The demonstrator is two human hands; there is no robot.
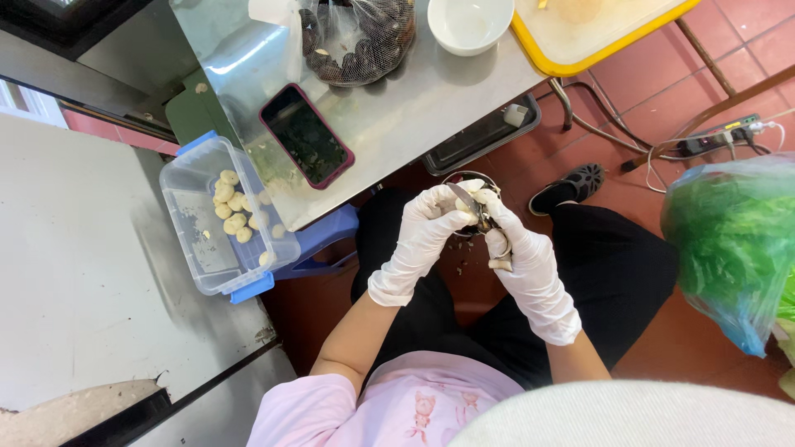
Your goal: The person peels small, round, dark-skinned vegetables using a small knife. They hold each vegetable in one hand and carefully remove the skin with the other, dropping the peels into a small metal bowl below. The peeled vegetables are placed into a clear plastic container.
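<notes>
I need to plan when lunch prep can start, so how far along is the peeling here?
Done: about a dozen pale peeled pieces lie in the clear plastic box. In hand: both gloved hands meet over a small metal bowl; the left hand holds a pale piece and the right hand works on it with a small tool. Left: the net bag on the table looks well filled with dark unpeeled ones.

Small pale peeled nut (469,199), roundish, pinched in the fingertips of the left hand (426,228) (white glove), held in the air over the lap, off the table's near edge. Knife (465,201): short metal blade laid slantwise against the nut, gripped by the gloved right hand (522,257); handle hidden in the fist. Both sit directly above a small round metal bowl (472,177), rim partly covered by the hands.
</notes>
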